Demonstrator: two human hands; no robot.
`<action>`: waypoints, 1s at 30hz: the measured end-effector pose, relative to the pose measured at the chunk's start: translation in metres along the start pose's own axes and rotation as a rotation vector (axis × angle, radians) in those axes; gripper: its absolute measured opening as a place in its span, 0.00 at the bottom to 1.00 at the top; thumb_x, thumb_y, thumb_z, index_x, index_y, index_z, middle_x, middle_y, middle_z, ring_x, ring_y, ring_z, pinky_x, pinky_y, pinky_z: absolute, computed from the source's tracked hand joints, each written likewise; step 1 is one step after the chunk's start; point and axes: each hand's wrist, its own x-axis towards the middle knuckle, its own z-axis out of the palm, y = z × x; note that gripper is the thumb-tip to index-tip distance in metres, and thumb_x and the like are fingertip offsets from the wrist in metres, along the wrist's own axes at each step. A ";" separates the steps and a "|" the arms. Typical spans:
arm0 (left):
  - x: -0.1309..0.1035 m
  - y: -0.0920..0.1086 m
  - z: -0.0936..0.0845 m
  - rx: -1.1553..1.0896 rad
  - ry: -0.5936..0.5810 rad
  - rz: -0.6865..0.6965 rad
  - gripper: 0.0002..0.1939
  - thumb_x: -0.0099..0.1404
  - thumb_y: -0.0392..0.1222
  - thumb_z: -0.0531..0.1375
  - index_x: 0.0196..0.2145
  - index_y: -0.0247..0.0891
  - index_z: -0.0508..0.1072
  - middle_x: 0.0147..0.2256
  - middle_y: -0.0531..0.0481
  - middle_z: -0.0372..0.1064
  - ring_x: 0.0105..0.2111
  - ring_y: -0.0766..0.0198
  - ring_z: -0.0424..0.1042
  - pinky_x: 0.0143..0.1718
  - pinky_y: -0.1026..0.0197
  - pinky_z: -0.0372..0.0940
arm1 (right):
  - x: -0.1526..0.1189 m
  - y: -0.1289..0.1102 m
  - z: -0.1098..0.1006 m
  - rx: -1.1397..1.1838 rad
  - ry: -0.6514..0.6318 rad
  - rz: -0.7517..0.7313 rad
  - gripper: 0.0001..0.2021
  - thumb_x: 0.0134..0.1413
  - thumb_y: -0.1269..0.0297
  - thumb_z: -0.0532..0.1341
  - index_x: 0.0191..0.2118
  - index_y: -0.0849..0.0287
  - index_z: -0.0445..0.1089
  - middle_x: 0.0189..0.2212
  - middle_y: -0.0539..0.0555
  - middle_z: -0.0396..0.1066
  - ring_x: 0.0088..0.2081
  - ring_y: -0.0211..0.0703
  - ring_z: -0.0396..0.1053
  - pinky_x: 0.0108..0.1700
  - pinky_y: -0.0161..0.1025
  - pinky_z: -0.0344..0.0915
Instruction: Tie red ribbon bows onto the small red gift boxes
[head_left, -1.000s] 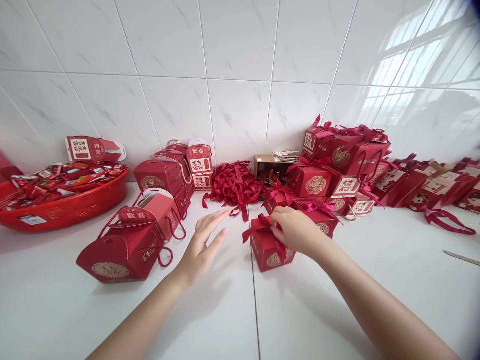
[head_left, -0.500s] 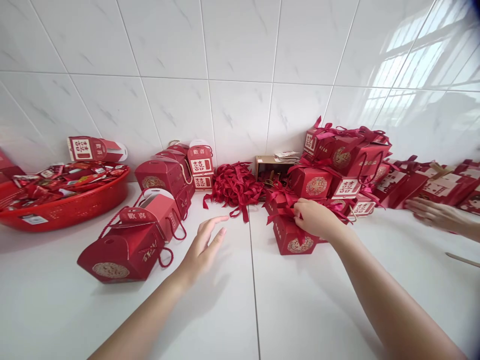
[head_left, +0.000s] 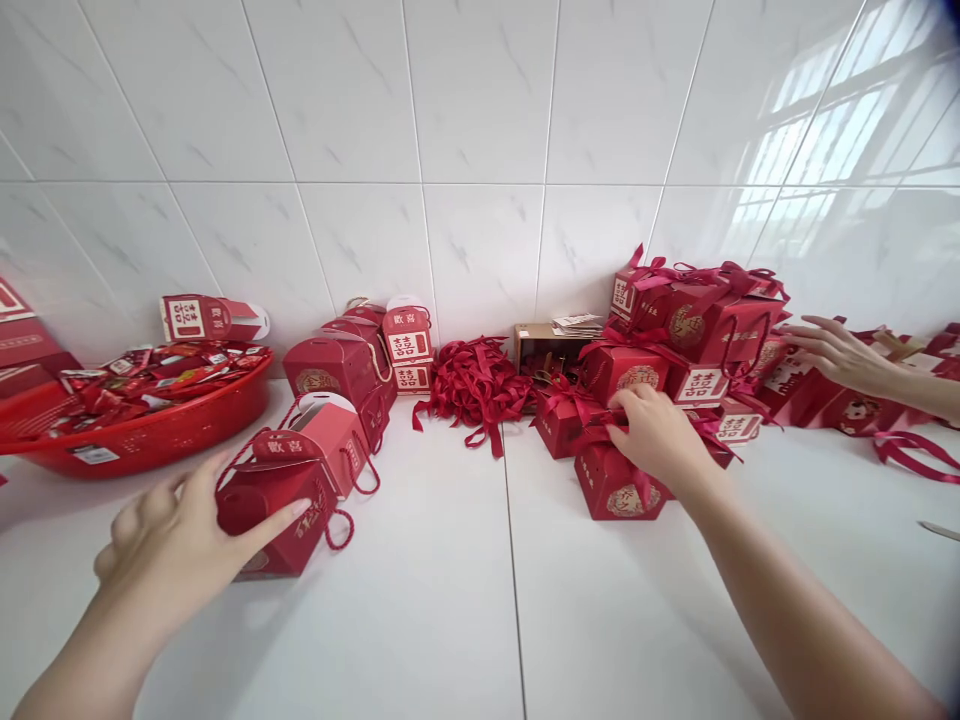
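My left hand [head_left: 176, 535] is at the front left red candy box [head_left: 281, 505]. Its thumb stretches across the front face and the other fingers spread along the left side, partly covering the box. This box has a twisted cord handle and stands upright. My right hand [head_left: 660, 435] pinches the ribbon bow on top of another red candy box [head_left: 621, 487], which sits on the table in front of the stacked ones. The fingertips there are partly hidden by the ribbon. Between the hands, farther back, lies a heap of red ribbons [head_left: 480, 380].
A red plastic basket [head_left: 172, 425] of wrapped sweets stands left. More boxes [head_left: 326, 360] are behind my left hand, and ribboned boxes [head_left: 705, 320] are piled right. A cardboard box [head_left: 529, 345] leans near the tiled wall. A co-worker's hand [head_left: 847, 360] reaches over red bags.
My left hand has swung left from the middle of the table to the front box. My right hand has shifted the ribboned box slightly right. The co-worker's hand has risen, and a loose ribbon shows.
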 end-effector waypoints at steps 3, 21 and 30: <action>0.001 -0.022 0.016 -0.043 -0.059 -0.105 0.46 0.53 0.64 0.57 0.60 0.34 0.48 0.55 0.31 0.58 0.54 0.38 0.61 0.47 0.43 0.65 | -0.009 -0.038 0.010 0.176 0.281 -0.188 0.13 0.61 0.68 0.50 0.47 0.61 0.68 0.51 0.62 0.64 0.53 0.52 0.59 0.53 0.46 0.59; -0.077 0.054 0.012 -0.797 -0.802 0.192 0.36 0.58 0.49 0.60 0.56 0.48 0.41 0.47 0.43 0.67 0.45 0.53 0.70 0.51 0.45 0.61 | 0.019 -0.107 0.081 0.655 0.191 -0.287 0.10 0.56 0.68 0.54 0.26 0.59 0.66 0.40 0.59 0.69 0.44 0.47 0.68 0.41 0.39 0.66; -0.020 0.102 0.033 -0.765 -1.126 0.504 0.39 0.53 0.46 0.63 0.58 0.44 0.49 0.48 0.47 0.68 0.45 0.56 0.71 0.45 0.58 0.66 | -0.007 -0.063 -0.040 1.476 0.344 -0.212 0.17 0.60 0.55 0.54 0.23 0.56 0.53 0.17 0.44 0.50 0.18 0.31 0.48 0.20 0.32 0.47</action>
